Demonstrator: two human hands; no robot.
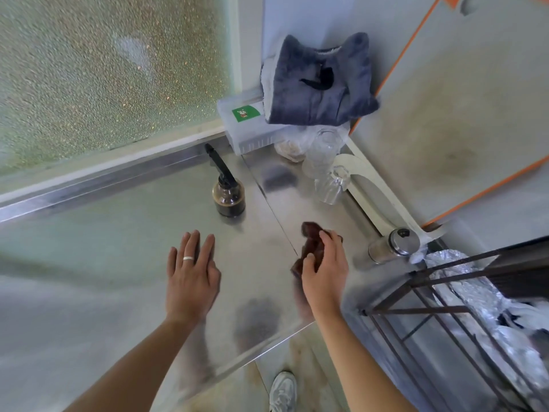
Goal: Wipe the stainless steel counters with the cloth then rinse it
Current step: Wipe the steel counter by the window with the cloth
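Stainless steel fills the head view, a broad counter (124, 233) running under a frosted glass pane (104, 69), with a seam where two sheets meet. Right hand (325, 263) has the cloth: a dark brown rag (312, 242), bunched up, fingers curled over it and thumb tucked against its near end, a firm grip, with the cloth right by that seam and close over the steel. Whether it touches the surface is hard to tell through the blur. Left hand (191, 272) is out flat, fingers straight and together, a ring (188, 258) on one of them, holding nothing, just above or on the counter.

Beyond the hands stands a small bottle of dark liquid (228, 197) with a black spout. Off to the right, a steel shaker (395, 245) lies tilted beside a white bracket (374, 188). Clear plastic cups (325, 171) sit near the back corner, next to a clear lidded box with a green label (246, 123), and a grey fleece cloth (320, 81) is draped on top of it. A white board with an orange edge (463, 114) leans on the wall. Lower right, a dark metal rack (445, 292) with foil (481, 295). A white sneaker (283, 391) shows on the floor.
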